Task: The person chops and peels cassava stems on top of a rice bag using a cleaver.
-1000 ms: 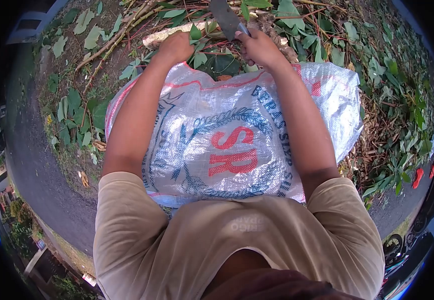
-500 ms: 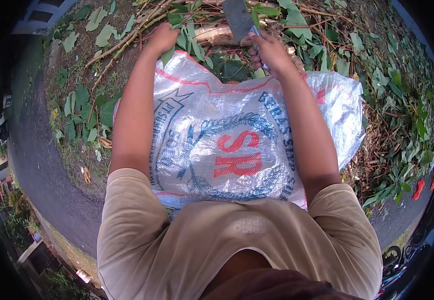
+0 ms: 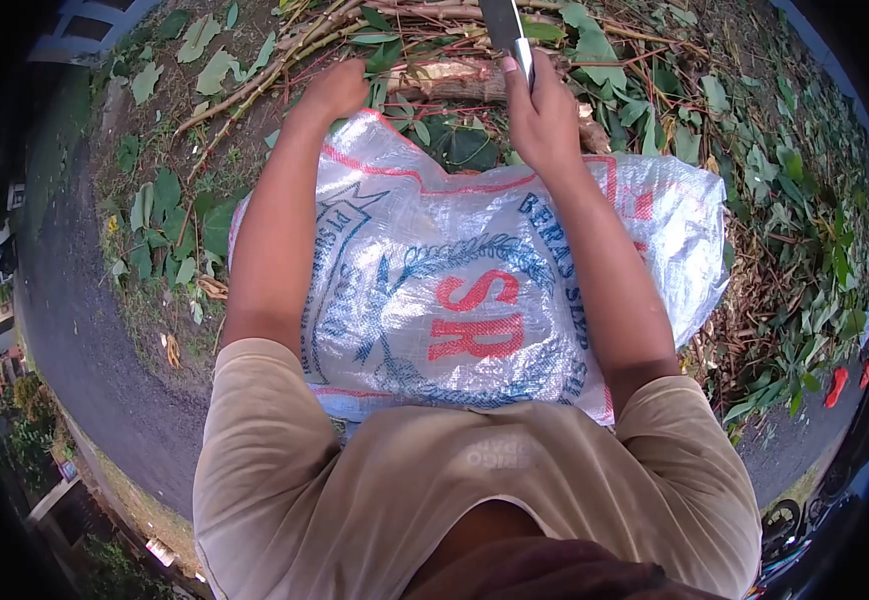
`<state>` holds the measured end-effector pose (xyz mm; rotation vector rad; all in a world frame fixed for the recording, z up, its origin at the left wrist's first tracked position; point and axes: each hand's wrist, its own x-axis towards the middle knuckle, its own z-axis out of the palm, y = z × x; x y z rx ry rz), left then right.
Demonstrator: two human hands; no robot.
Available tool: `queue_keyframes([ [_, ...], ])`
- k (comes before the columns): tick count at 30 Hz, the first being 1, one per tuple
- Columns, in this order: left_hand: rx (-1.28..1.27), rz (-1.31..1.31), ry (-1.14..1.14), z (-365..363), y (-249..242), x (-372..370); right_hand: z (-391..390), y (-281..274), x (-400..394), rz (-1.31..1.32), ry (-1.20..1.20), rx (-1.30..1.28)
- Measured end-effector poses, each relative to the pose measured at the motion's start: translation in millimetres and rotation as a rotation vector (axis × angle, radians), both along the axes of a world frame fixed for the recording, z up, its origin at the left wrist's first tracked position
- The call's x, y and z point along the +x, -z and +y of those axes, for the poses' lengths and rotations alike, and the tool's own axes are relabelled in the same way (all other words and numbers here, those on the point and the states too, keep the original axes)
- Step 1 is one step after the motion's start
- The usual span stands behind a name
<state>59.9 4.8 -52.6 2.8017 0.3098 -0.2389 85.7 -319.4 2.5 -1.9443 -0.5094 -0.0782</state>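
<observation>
My right hand (image 3: 543,115) is wrapped around the silvery handle of a broad-bladed knife (image 3: 501,22), its blade pointing away and cut off by the top edge of the view. My left hand (image 3: 340,88) is closed at the left end of a pale, chopped log (image 3: 455,82). Green leafy stems (image 3: 383,52) come out beside its fingers, though the grip itself is partly hidden. A white woven sack (image 3: 455,230) with red and blue print covers my lap beneath both forearms.
Long cut branches (image 3: 275,65) lie across the ground at the top left. Heaped leaves and twigs (image 3: 785,230) spread along the right side. A paved road (image 3: 85,330) curves along the left. A red object (image 3: 836,387) lies at the far right.
The knife has turned from showing its broad face to a narrower, more upright view. My right hand has rotated with it. My left hand has shifted slightly, and fewer leaves show beside it.
</observation>
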Motion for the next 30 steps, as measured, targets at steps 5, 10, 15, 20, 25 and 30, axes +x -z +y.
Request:
queue_keyframes([
  [5, 0.03, 0.055, 0.062, -7, 0, 0, 4, 32, -2, 0.081, -0.196, -0.381],
  [10, 0.003, 0.094, -0.012, 3, 10, 4, -1, 65, 8, 0.138, -0.236, -0.555],
  [15, -0.027, 0.117, -0.099, 3, -20, -3, -2, 55, 20, 0.291, -0.186, -0.482],
  [20, -0.119, -0.25, -0.211, 31, -30, -5, -3, 56, 28, 0.45, -0.183, -0.384],
  [25, -0.798, -0.697, -0.575, 54, -68, -8, 5, 78, 35, 0.503, -0.169, -0.265],
  [30, -1.199, -1.095, -0.773, 61, -146, -40, 1, 72, 36, 0.664, -0.19, -0.125],
])
